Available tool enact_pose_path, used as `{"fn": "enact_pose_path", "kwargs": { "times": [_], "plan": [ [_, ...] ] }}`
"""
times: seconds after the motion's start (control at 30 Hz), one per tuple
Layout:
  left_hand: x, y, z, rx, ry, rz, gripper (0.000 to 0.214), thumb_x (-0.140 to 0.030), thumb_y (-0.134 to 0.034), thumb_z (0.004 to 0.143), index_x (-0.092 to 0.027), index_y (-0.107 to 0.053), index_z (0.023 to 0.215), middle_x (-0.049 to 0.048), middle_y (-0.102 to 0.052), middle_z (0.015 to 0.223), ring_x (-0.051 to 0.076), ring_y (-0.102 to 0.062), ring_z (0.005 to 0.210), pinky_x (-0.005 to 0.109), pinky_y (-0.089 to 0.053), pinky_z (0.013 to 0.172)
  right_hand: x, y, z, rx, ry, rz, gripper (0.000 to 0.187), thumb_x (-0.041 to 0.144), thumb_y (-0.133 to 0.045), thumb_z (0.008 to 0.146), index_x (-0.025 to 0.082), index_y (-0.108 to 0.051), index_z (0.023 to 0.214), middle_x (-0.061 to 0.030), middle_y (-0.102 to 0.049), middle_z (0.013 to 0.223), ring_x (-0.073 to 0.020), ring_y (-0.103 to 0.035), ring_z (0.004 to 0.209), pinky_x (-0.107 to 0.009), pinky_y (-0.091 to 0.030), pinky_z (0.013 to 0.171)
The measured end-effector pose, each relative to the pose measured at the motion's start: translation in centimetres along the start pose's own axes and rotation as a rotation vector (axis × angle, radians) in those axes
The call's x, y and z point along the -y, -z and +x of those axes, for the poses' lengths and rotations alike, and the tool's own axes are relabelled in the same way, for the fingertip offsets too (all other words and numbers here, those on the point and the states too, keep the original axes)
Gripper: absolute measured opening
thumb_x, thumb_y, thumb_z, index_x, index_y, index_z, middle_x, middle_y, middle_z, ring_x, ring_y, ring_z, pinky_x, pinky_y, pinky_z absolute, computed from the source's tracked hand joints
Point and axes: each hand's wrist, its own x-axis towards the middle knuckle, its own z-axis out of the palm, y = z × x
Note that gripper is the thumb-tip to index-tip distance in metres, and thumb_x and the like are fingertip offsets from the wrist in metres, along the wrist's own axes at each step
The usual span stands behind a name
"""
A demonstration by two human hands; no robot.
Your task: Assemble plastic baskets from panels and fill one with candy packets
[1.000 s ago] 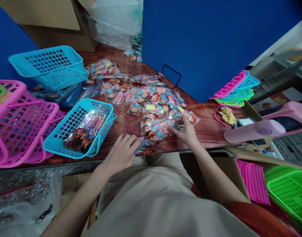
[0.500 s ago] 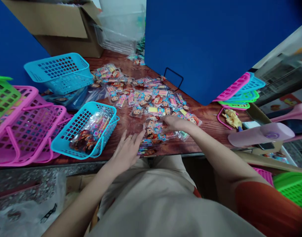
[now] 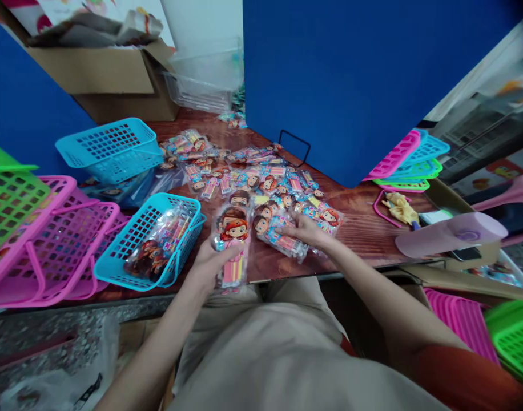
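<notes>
Near the table's front edge, my left hand is closed around a stack of clear plastic packets. The top one shows a red-haired cartoon doll with pink and yellow strips below. To its right, my right hand grips another few packets with cartoon heads, held low over the pile. Behind both hands spreads a heap of similar small packets. Left of my left hand stands a blue plastic basket holding some of these packets.
Pink baskets, a green basket and another blue basket stand at the left. A cardboard box is behind. A blue panel bounds the back right. A pale purple bottle lies at the right.
My left hand has gone from lying spread on the table to holding a stack of packets. My right hand has closed on packets from the heap. The camera view has tilted slightly up.
</notes>
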Motion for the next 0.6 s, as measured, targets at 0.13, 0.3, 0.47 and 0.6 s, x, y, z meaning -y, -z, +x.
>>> {"fn": "enact_pose_path", "kwargs": {
  "times": [0.13,0.3,0.47,0.6],
  "plan": [
    [0.8,-2.6,0.1,0.071,0.267,-0.465,0.053,-0.03,-0.086,0.055,-0.013,-0.063,0.101,0.007,-0.073,0.089,0.02,-0.07,0.071,0.035,-0.059,0.072,1.2,-4.2,-0.2,-0.194,0.08,0.181,0.046,0.049,-0.07,0.076,0.016,-0.058,0.106,-0.0061,-0.068,0.101,-0.0204,-0.062,0.091,-0.035,-0.049,0.085],
    [1.2,-4.2,0.2,-0.006,0.269,-0.624,0.049,-0.027,-0.084,0.061,-0.015,-0.064,0.103,0.0055,-0.074,0.095,0.02,-0.071,0.078,0.036,-0.061,0.076,2.7,-7.5,-0.5,-0.328,0.167,0.227,0.041,0.046,-0.061,0.086,0.017,-0.053,0.114,-0.0066,-0.066,0.109,-0.0206,-0.062,0.1,-0.034,-0.047,0.091],
    [1.3,-4.1,-0.2,-0.056,0.125,-0.587,0.051,-0.028,-0.083,0.063,-0.016,-0.063,0.108,0.0052,-0.073,0.1,0.019,-0.071,0.083,0.03,-0.06,0.078,4.1,-8.4,-1.5,-0.315,0.139,0.219,0.037,0.05,-0.045,0.095,0.021,-0.052,0.117,-0.0054,-0.065,0.11,-0.02,-0.061,0.102,-0.034,-0.046,0.092],
    [1.2,-4.1,0.1,-0.062,0.15,-0.655,0.039,-0.029,-0.078,0.067,-0.017,-0.063,0.102,0.0043,-0.074,0.097,0.02,-0.071,0.086,0.03,-0.059,0.081,5.9,-9.4,-2.5,-0.262,0.104,0.109,0.043,0.053,-0.031,0.099,0.022,-0.05,0.123,-0.0066,-0.064,0.115,-0.021,-0.06,0.107,-0.036,-0.046,0.093]
  ]
}}
